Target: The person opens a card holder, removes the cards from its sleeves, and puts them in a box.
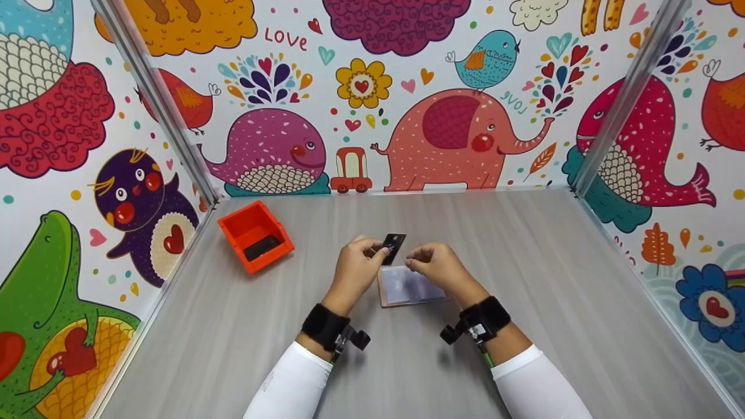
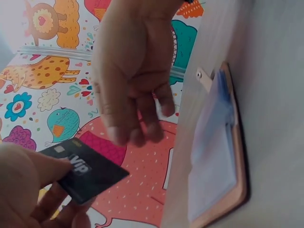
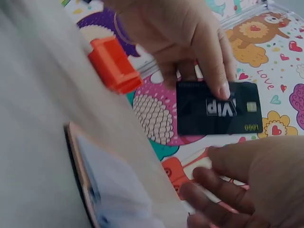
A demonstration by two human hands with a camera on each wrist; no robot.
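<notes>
My left hand (image 1: 358,267) pinches a black bank-style card (image 1: 396,243) between thumb and fingers. White "Vip" lettering and a chip show on the card (image 3: 194,116) in the right wrist view. Just right of it, my right hand (image 1: 441,266) has loosely bent fingers holding nothing, and a gap separates it from the card in both wrist views. Below the hands, a card holder (image 1: 401,293) lies open on the table, with clear plastic sleeves and a tan cover. Its snap strap (image 2: 204,80) sticks out in the left wrist view.
An orange-red bin (image 1: 233,224) stands at the back left of the grey table (image 1: 279,349), with a dark flat thing (image 1: 261,247) inside. Walls with cartoon animals (image 1: 361,134) enclose the table at the back and sides, with metal posts (image 1: 611,110) at the corners.
</notes>
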